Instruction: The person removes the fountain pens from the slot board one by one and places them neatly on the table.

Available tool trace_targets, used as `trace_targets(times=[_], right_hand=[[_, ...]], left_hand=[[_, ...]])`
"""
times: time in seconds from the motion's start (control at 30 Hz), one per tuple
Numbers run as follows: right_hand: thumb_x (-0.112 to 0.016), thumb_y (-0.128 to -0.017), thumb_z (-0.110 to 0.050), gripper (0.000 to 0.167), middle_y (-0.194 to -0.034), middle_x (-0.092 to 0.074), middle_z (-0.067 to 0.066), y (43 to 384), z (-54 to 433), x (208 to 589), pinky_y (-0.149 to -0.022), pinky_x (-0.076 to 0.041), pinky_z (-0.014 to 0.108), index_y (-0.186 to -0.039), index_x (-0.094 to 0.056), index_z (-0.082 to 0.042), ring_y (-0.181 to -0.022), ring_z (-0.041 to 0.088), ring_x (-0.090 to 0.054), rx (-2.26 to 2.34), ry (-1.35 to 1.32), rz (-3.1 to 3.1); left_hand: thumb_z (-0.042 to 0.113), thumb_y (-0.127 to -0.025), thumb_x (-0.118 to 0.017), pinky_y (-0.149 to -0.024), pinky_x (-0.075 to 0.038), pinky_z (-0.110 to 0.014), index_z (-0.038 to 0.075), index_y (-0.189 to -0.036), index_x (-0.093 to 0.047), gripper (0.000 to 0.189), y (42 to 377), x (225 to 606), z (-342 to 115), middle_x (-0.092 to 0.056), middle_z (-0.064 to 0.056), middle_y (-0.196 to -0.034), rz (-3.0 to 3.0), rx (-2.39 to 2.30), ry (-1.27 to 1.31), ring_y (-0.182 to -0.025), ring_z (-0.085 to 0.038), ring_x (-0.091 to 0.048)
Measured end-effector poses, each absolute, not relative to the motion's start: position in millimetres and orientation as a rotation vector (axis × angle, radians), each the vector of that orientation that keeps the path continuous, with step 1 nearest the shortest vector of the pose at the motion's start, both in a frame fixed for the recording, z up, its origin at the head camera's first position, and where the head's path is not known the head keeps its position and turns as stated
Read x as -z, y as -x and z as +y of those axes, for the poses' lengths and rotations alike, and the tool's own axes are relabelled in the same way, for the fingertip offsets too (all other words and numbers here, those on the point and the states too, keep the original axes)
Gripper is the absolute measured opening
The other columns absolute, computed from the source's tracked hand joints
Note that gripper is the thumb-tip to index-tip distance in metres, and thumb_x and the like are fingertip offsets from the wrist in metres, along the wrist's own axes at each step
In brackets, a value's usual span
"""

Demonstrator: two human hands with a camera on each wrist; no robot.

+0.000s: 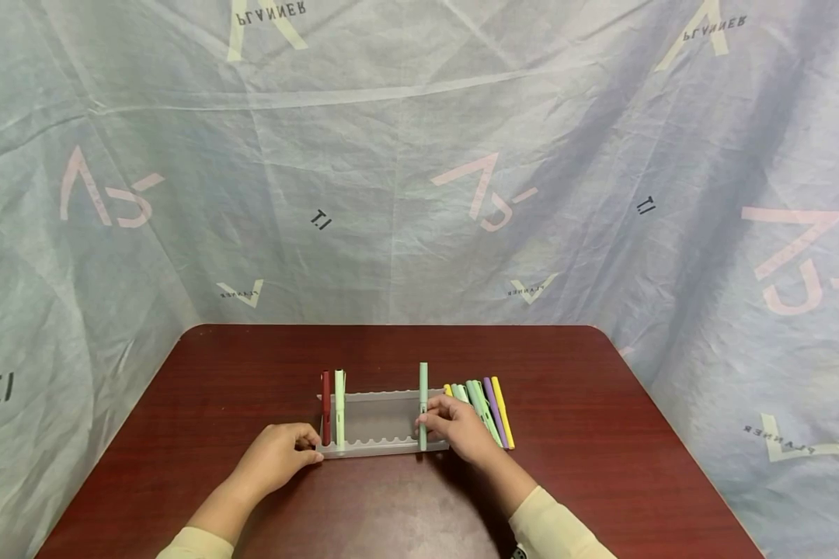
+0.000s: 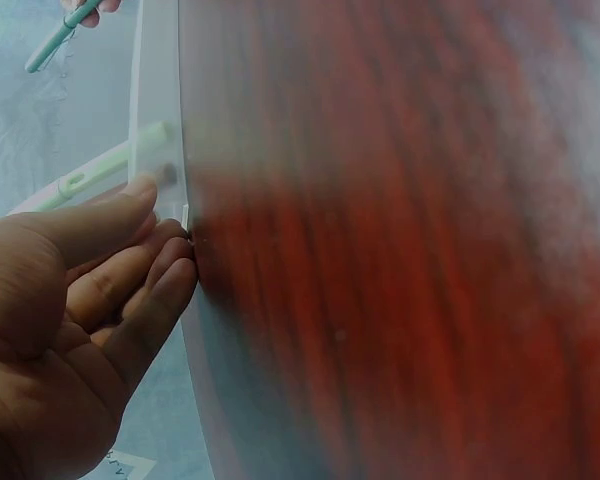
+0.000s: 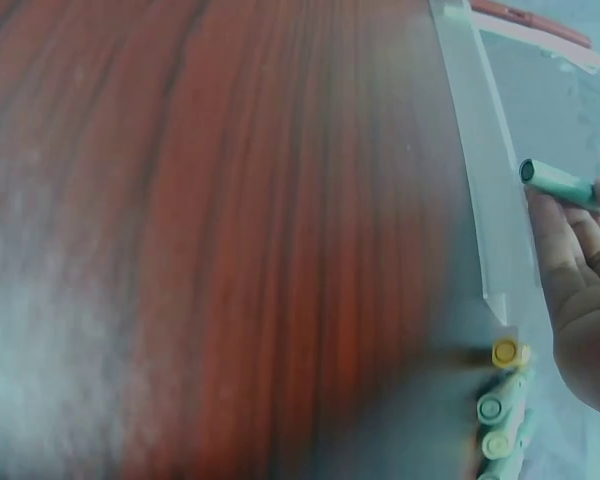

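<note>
Mint pen (image 1: 423,382) pinched between right hand's (image 1: 459,428) thumb and fingers, over rack's (image 1: 384,448) right end. Rack's left corner gripped by left hand's (image 1: 274,456) curled fingers. Pen could be rolled off if released outside a notch. Loose pens (image 1: 503,411) on worktop (image 1: 601,466) partly hidden; pen-rack contact cannot be told.

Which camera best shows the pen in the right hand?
The head view: the pale green pen shows there with both ends visible, its middle partly covered by the right hand. The left wrist view catches only a part near its top left corner; the right wrist view shows just one end sticking out.
</note>
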State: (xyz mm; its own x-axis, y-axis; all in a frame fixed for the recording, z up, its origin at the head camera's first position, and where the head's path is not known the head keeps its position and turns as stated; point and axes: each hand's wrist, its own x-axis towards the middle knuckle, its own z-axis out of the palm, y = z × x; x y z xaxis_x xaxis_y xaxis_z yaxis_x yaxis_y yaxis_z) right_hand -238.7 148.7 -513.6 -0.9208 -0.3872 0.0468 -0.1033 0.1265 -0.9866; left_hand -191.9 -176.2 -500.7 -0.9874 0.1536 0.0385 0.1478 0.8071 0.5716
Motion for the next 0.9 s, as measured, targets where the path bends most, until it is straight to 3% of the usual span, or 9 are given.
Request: trace_targets(times=[0.57, 0.9], right_hand=[[-0.062, -0.096, -0.009, 0.031, -0.106, -0.063, 0.038, 238, 181, 509, -0.080, -0.058, 0.041, -0.113, -0.052, 0.015, -0.095, 0.046, -0.067, 1.881, 0.467, 2.172], [-0.064, -0.096, -0.015, 0.032, -0.107, -0.065, 0.033, 239, 211, 507, -0.076, -0.058, 0.043, -0.114, -0.056, 0.010, -0.088, 0.023, -0.069, 1.821, 0.403, 2.280]], left_hand=[[0.021, -0.078, -0.082, -0.071, -0.050, -0.031, 0.025, -0.081, -0.069, 0.014, 192, 501, -177, -0.066, 0.015, -0.076, 2.970, -0.943, -0.251, -0.073, -0.002, -0.059], [0.021, -0.078, -0.082, -0.071, -0.050, -0.031, 0.025, -0.081, -0.069, 0.014, 191, 501, -176, -0.065, 0.014, -0.075, 2.960, -0.956, -0.241, -0.073, -0.003, -0.059]])
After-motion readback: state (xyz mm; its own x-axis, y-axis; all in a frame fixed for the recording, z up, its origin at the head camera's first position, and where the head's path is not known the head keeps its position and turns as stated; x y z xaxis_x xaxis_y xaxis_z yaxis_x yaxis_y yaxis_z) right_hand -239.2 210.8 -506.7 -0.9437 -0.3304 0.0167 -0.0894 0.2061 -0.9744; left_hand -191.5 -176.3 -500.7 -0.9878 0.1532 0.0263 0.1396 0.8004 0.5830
